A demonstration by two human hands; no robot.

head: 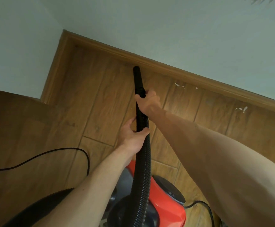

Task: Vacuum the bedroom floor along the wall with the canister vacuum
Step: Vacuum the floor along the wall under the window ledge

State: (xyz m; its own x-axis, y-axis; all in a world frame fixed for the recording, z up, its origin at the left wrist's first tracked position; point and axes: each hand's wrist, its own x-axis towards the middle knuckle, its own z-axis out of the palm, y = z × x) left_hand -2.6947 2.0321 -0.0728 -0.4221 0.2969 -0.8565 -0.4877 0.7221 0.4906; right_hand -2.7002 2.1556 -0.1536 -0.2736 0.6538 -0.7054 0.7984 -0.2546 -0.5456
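Left hand point(131, 134), right hand point(149, 103) tight around hose point(142, 171), lengthwise forward, tip toward baseboard point(174, 69).

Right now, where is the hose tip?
Centre of the head view, the hose tip sits close to the baseboard, just beyond the right hand.

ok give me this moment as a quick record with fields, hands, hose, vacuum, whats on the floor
right hand: holds the hose at the collar just behind the nozzle
left hand: holds the ribbed hose lower down
nozzle: bare black tube, tip close to the baseboard; contact cannot be told
canister vacuum: red, on the floor below the hands
white scraps: along the baseboard, right of the nozzle
power cord: black, looped at left
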